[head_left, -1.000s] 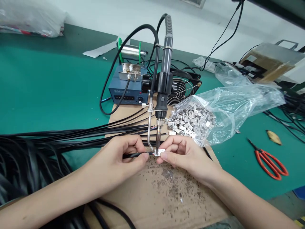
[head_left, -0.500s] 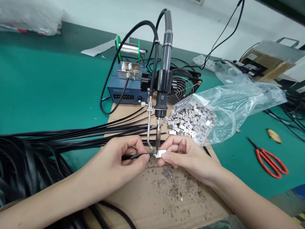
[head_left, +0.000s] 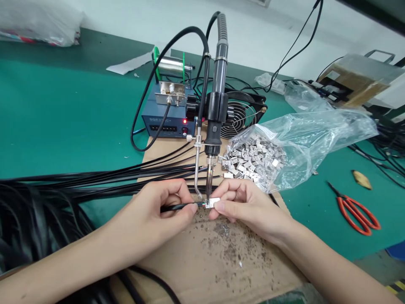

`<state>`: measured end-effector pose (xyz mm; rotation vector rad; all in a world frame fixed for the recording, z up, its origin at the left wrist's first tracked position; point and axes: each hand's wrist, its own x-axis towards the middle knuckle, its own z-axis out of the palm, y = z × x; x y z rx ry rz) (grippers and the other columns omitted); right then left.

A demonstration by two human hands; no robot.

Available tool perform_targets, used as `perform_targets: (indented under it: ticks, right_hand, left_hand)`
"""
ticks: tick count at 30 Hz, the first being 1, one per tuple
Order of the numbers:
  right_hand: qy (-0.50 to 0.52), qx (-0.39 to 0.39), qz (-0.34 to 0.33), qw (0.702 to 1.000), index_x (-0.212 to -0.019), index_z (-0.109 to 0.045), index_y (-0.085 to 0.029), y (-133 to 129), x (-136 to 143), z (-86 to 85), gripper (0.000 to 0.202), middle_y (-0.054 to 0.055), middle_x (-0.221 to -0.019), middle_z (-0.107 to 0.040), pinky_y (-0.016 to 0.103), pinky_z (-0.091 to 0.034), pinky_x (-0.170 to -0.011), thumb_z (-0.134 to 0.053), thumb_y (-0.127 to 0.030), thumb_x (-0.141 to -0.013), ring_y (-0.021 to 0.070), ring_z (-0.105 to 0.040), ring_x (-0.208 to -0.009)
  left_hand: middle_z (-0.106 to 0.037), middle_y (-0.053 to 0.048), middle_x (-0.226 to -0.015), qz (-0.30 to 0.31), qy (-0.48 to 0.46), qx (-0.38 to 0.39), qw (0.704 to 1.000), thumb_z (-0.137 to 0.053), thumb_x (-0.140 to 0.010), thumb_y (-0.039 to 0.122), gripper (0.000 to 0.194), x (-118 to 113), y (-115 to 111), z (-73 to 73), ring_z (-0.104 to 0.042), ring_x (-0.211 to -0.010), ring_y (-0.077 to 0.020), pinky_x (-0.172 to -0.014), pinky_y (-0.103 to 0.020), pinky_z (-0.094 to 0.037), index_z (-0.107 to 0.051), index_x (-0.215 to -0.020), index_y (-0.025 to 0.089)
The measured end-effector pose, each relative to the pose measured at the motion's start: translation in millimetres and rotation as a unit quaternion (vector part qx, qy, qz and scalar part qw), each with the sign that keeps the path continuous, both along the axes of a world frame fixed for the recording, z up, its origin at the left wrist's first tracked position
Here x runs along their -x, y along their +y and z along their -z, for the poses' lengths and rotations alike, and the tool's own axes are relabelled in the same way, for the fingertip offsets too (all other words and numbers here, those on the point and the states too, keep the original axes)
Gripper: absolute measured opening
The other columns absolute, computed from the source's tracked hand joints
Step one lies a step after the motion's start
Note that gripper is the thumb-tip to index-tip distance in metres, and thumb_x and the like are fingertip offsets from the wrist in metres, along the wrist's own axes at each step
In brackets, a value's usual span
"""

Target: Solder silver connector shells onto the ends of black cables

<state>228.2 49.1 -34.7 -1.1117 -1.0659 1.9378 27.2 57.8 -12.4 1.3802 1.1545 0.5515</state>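
Between the thumb and fingers of my left hand (head_left: 164, 211) is a black cable (head_left: 177, 207), its thin colored wires showing at the right end. My right hand (head_left: 243, 204) pinches a small silvery metal connector (head_left: 214, 202). The wire ends meet the connector's left end. Directly above that joint is the tip of a soldering iron (head_left: 209, 179), which hangs upright in a black holder. A thin metal feed tube (head_left: 196, 169) comes down beside it on the left and ends near the same spot.
A blue soldering unit (head_left: 167, 120) and solder spool (head_left: 171, 66) stand behind. Right of the iron lie a fan (head_left: 238, 116) and a plastic bag of connectors (head_left: 253, 158). Red-handled scissors (head_left: 357, 213) rest far right. Black cables (head_left: 41, 223) pile up left; cardboard (head_left: 190, 270) lies beneath my hands.
A red light on the blue soldering unit now glows brightly. The whole view has shifted slightly, while both hands keep their grips on the cable and connector.
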Motion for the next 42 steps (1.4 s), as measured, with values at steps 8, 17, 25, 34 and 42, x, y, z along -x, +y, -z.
perform_targets:
  ticks: [8,17,25,34,42]
  right_hand:
    - [-0.029,0.002,0.013,0.999,-0.074,-0.071,-0.019,-1,4,-5.0,0.015,0.001,-0.066,-0.076,0.021,-0.038,-0.048,-0.085,-0.016,-0.068,0.0093,-0.059,-0.052]
    - [-0.038,-0.001,0.015,0.999,-0.073,-0.070,-0.018,0,6,-8.0,0.018,0.000,-0.063,-0.074,0.021,-0.039,-0.048,-0.084,-0.012,-0.063,0.0092,-0.058,-0.051]
    - [-0.052,-0.003,0.015,0.999,-0.073,-0.069,-0.018,0,8,-7.6,0.009,0.001,-0.064,-0.074,0.022,-0.041,-0.051,-0.078,-0.016,-0.073,0.0096,-0.059,-0.052]
    - [-0.022,0.002,0.005,1.000,-0.073,-0.071,-0.018,-1,5,-5.7,0.011,0.000,-0.064,-0.075,0.020,-0.041,-0.049,-0.082,-0.017,-0.071,0.0088,-0.062,-0.052]
    - [0.005,0.014,-0.005,1.000,-0.074,-0.072,-0.018,0,3,-3.1,0.011,0.000,-0.063,-0.076,0.017,-0.039,-0.047,-0.083,-0.018,-0.072,0.0056,-0.059,-0.050]
  left_hand:
    - [-0.061,0.005,-0.057,0.013,0.009,-0.003,1.000,-0.063,-0.065,0.028,0.015,1,2,0.2,-0.053,-0.056,-0.0098,-0.053,-0.016,-0.042,-0.054,-0.057,0.019]
    - [-0.066,0.002,-0.064,0.049,0.041,-0.037,0.997,-0.057,-0.073,0.034,0.019,3,1,0.1,-0.059,-0.060,-0.0115,-0.056,-0.017,-0.046,-0.063,-0.066,0.018]
    - [-0.059,0.006,-0.055,0.010,-0.006,-0.096,0.995,-0.059,-0.078,0.027,0.017,5,0,15.5,-0.052,-0.051,-0.0073,-0.048,-0.012,-0.041,-0.065,-0.064,0.019]
    - [-0.056,0.008,-0.052,0.018,-0.018,-0.086,0.996,-0.060,-0.076,0.023,0.016,7,-4,12.8,-0.047,-0.048,-0.0051,-0.046,-0.010,-0.036,-0.064,-0.062,0.018]
    - [-0.060,0.008,-0.053,0.004,-0.049,-0.059,0.997,-0.062,-0.077,0.022,0.015,4,-4,16.1,-0.050,-0.049,-0.0047,-0.047,-0.008,-0.037,-0.064,-0.063,0.018]
